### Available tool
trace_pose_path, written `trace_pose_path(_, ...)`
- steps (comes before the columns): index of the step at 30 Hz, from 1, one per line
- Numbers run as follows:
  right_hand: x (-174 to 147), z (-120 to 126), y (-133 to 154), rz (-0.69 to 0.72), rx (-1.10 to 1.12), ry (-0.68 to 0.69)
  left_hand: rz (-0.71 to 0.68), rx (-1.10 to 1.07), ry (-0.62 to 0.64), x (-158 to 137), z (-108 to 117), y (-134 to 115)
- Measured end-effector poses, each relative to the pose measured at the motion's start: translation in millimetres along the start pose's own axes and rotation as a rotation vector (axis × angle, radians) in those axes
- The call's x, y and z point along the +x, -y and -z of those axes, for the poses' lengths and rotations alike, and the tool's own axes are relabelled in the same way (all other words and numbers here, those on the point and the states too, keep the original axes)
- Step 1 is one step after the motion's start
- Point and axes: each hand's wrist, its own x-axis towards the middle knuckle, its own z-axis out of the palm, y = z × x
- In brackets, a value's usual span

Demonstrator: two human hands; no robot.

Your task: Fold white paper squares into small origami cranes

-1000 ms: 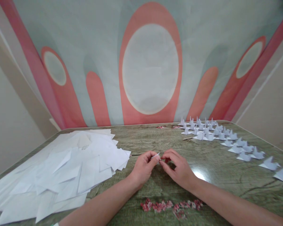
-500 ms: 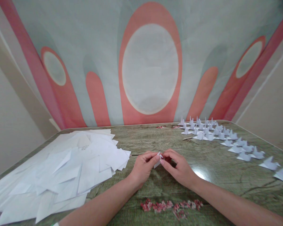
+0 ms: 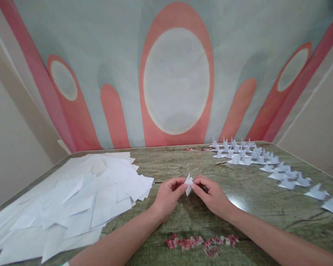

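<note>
A small white folded paper crane (image 3: 188,185) is held up between my two hands over the middle of the table. My left hand (image 3: 170,194) pinches its left side between thumb and fingers. On the other side, my right hand (image 3: 208,192) grips the crane's right edge with thumb and fingertips. One pointed tip of the crane stands up above the fingers, and another points down. Part of its right side is hidden by my right fingertips.
A wide, loose pile of white paper sheets (image 3: 80,199) covers the table's left side. Several finished paper cranes (image 3: 287,183) stand in rows along the right. The wood-patterned table (image 3: 166,162) carries a pink flower print (image 3: 185,242) near me, and a patterned backdrop (image 3: 177,81) rises behind it.
The crane has turned in my fingers, so more of its body shows and a tip now points upward. Both hands stay in almost the same place.
</note>
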Motion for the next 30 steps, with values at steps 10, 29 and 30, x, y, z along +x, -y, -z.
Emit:
trace_pose_path(10, -0.7, -1.5, 1.5, -0.034, 0.018, 0.034, -0.030, 0.043, -0.027, 2.2, 1.3, 6.2)
trace_pose_path(29, 2.7, 0.1, -8.9, -0.089, 0.003, -0.013, -0.151, 0.340, 0.082, -2.6, 1.3, 6.0)
trace_pose_path(30, 3.1, 0.6, -10.6, -0.098, 0.001, -0.022, -0.178, 0.338, 0.100, -2.9, 1.8, 5.2)
